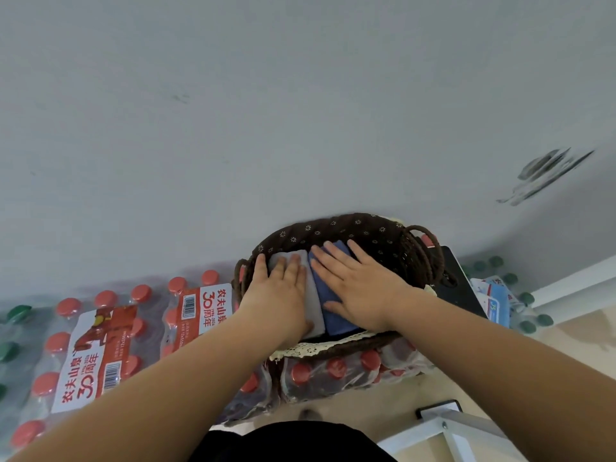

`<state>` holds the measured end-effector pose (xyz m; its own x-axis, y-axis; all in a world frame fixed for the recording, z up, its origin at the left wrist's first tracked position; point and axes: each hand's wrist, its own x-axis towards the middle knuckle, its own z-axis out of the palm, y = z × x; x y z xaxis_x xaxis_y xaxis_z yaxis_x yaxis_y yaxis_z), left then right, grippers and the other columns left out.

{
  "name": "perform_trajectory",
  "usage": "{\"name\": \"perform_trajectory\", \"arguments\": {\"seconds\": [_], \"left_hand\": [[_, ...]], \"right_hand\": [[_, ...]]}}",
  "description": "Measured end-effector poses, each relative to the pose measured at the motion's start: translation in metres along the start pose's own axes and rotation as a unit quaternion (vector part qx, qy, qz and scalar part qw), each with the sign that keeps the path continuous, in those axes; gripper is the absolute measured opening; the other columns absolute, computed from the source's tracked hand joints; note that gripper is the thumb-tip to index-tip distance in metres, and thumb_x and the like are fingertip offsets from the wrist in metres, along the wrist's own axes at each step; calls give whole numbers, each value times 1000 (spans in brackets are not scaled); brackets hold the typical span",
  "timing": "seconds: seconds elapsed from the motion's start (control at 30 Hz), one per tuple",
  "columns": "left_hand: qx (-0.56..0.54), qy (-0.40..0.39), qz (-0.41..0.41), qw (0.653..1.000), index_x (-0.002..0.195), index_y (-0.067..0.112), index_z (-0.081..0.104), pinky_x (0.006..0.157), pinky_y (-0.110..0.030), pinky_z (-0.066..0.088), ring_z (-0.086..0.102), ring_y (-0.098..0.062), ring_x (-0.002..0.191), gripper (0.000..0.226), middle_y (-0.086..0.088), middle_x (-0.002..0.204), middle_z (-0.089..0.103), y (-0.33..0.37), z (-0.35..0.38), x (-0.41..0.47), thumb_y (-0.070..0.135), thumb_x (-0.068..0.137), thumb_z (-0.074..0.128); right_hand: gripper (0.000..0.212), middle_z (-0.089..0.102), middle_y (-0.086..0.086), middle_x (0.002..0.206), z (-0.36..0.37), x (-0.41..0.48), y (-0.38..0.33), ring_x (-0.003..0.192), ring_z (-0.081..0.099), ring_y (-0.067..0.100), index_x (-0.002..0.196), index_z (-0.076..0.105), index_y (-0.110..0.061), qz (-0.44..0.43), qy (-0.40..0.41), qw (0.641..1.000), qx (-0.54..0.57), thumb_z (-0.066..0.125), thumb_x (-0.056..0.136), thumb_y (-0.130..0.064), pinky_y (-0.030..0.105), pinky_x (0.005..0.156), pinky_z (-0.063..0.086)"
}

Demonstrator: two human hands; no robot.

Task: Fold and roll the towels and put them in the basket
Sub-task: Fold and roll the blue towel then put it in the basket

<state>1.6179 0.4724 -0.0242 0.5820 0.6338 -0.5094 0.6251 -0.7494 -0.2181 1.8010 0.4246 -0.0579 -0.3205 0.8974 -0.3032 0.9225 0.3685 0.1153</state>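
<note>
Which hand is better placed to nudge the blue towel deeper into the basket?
Right hand: it lies flat on the blue towel in the basket; the left hand presses the grey towel.

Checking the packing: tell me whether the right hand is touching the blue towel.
Touching. The head view shows the right hand lying flat on the blue towel in the basket.
</note>
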Motion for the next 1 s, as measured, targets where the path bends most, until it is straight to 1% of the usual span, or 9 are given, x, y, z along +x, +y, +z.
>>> {"name": "perform_trajectory", "arguments": {"seconds": [0.07, 0.17, 0.23, 0.33, 0.43, 0.63, 0.73, 0.87, 1.0], "left_hand": [[1, 3, 1, 1000, 155, 9, -14, 118, -61, -6, -6, -30, 152, 91, -13, 163, -18, -1, 1, 0, 62, 96, 32], [0, 3, 5, 1000, 154, 9, -14, 118, -61, -6, -6, -30, 152, 91, -13, 163, -18, -2, 2, 1, 62, 96, 31], [-4, -1, 6, 1000, 154, 9, -16, 118, -60, -6, -8, -30, 152, 91, -13, 162, -20, -2, 3, 3, 62, 96, 30], [-15, -15, 8, 1000, 153, 9, -18, 118, -59, -7, -12, -29, 151, 90, -12, 161, -24, -1, 4, 5, 61, 97, 30], [-23, -26, 6, 999, 152, 8, -21, 118, -60, -7, -16, -29, 150, 89, -12, 160, -28, 0, 5, 7, 58, 98, 30], [-28, -35, 5, 999, 152, 9, -22, 118, -60, -7, -17, -29, 150, 89, -11, 160, -29, 0, 3, 8, 56, 99, 31], [-3, -30, 1, 1000, 153, 9, -18, 118, -61, -8, -11, -30, 151, 89, -12, 162, -23, 0, 1, 6, 59, 98, 31], [48, 13, 5, 999, 156, 8, -8, 116, -63, -8, -4, -33, 151, 90, -13, 165, -8, -1, -5, 1, 63, 95, 30], [45, 59, 31, 997, 156, 8, -6, 117, -62, -6, -3, -32, 151, 90, -12, 165, -4, -7, -5, -6, 64, 95, 28]], "right_hand": [[81, -30, 2, 161, 6, 2, 10, 148, -27, 20, 154, -21, -18, 18, -46, 999, 13, 0, 92, -66, 49, 123, -6], [86, -39, -1, 155, 10, 10, 12, 144, -34, 17, 148, -30, -22, 25, -82, 994, 65, -2, 87, -75, 47, 122, -9], [87, -43, -3, 152, 12, 14, 11, 142, -38, 17, 145, -34, -24, 21, -95, 992, 84, -4, 82, -76, 46, 122, -11], [86, -46, -4, 151, 13, 16, 12, 140, -42, 15, 144, -34, -27, 23, -110, 985, 134, 9, 88, -77, 46, 122, -11], [85, -47, -5, 151, 14, 16, 14, 139, -44, 14, 146, -33, -28, 25, -120, 979, 162, 21, 96, -70, 47, 122, -11], [85, -47, -6, 151, 15, 19, 13, 138, -44, 14, 149, -31, -28, 34, -130, 977, 166, 21, 97, -70, 48, 122, -11], [83, -44, -7, 153, 12, 17, 13, 140, -41, 14, 151, -28, -28, 36, -125, 977, 170, 20, 97, -69, 49, 122, -10], [82, -32, -5, 160, 0, 12, 9, 146, -31, 14, 155, -20, -26, 50, -97, 984, 141, 12, 95, -72, 52, 121, -10], [88, -26, -6, 162, -21, -7, -6, 149, -25, 15, 156, -16, -24, 104, -43, 986, 126, 0, 87, -75, 51, 121, -12]]}}
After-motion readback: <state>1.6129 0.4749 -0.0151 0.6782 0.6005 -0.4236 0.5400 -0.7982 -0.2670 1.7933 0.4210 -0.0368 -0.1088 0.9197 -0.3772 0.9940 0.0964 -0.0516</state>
